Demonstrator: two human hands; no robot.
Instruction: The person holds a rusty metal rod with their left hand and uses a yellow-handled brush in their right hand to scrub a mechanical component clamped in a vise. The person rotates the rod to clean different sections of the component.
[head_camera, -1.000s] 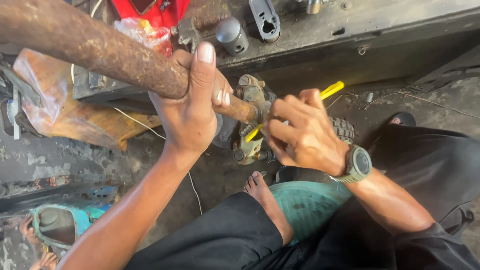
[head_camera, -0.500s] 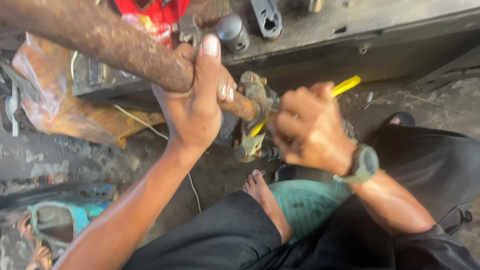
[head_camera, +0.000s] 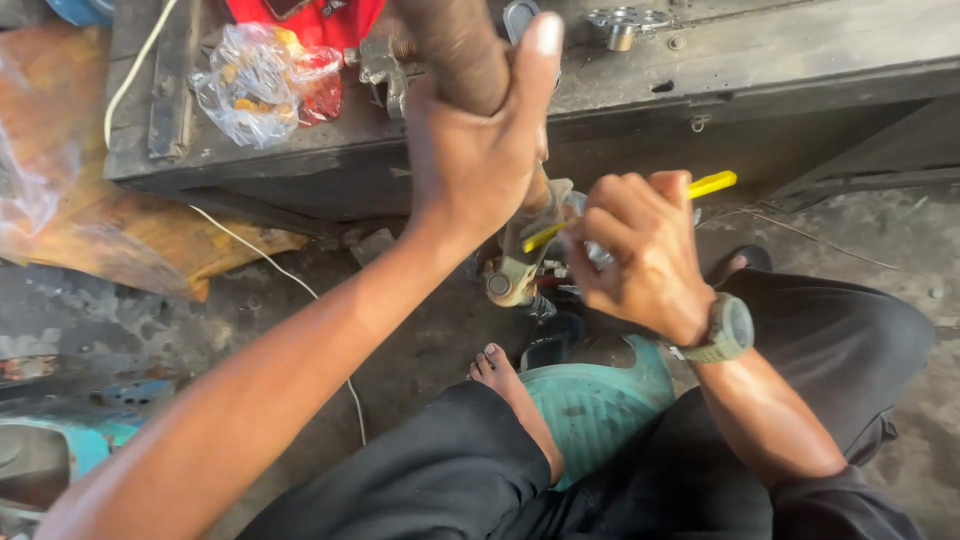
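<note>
My left hand (head_camera: 478, 150) grips a thick rusty steel shaft (head_camera: 460, 40) that now stands nearly upright toward the camera. At its lower end sits a grimy greenish metal joint piece (head_camera: 520, 262). My right hand (head_camera: 640, 250), with a grey watch (head_camera: 722, 330) on the wrist, holds a slim yellow tool (head_camera: 712, 184) whose tip points at the joint. My bare foot (head_camera: 500, 375) rests on the floor just below.
A dark metal bench edge (head_camera: 700, 70) runs across the top with a clear plastic bag (head_camera: 262, 80), a red item (head_camera: 310, 15) and small metal parts. A teal plastic stool (head_camera: 590, 405) is under me. A white wire (head_camera: 260, 255) crosses the dirty concrete floor.
The rusty shaft swung from slanting left to nearly upright, and my left hand rose with it. My right hand with the yellow tool shifted slightly right. The view moved.
</note>
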